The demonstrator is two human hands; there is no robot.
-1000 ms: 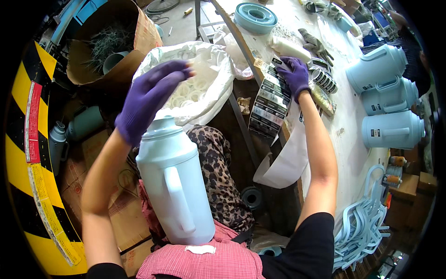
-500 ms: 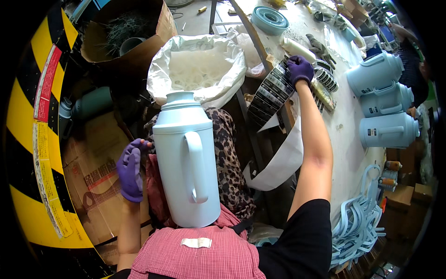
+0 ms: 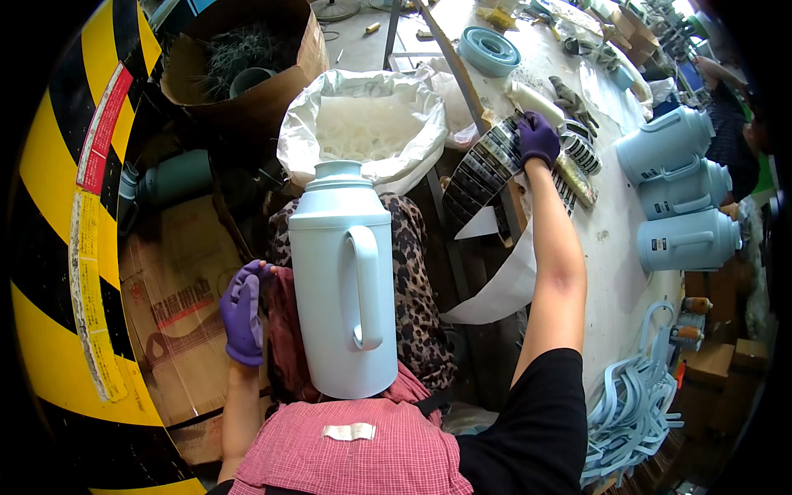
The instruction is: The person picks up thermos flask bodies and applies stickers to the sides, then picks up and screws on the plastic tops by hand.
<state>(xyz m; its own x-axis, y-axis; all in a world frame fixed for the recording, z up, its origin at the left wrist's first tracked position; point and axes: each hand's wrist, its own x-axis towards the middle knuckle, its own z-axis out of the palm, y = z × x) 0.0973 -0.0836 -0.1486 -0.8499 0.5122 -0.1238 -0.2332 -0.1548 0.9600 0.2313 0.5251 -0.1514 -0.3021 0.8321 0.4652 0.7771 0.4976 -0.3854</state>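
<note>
A pale blue thermos flask (image 3: 334,280) with a side handle stands upright on my lap, its neck pointing away from me. My left hand (image 3: 244,318), in a purple glove with bare fingertips, hovers just left of it by a dark red cloth; its fingers are loosely bent and nothing shows in them. At the table's edge, my gloved right hand (image 3: 538,139) pinches the upper end of a black-and-white label strip (image 3: 483,169). The strip hangs over the edge, and white backing paper (image 3: 499,289) curves below it. My fingertips there are partly hidden.
Beyond my knees sits a white sack (image 3: 363,124) of translucent rings. Three blue flasks (image 3: 689,239) and a pile of blue handles (image 3: 631,404) lie along the table (image 3: 606,280) at right. A yellow-black striped post (image 3: 54,247) rises at left; cardboard (image 3: 177,305) lies beside it.
The view has shifted slightly, so most things sit a little further right. My right hand stays at the label strip, and my left hand keeps beside the flask.
</note>
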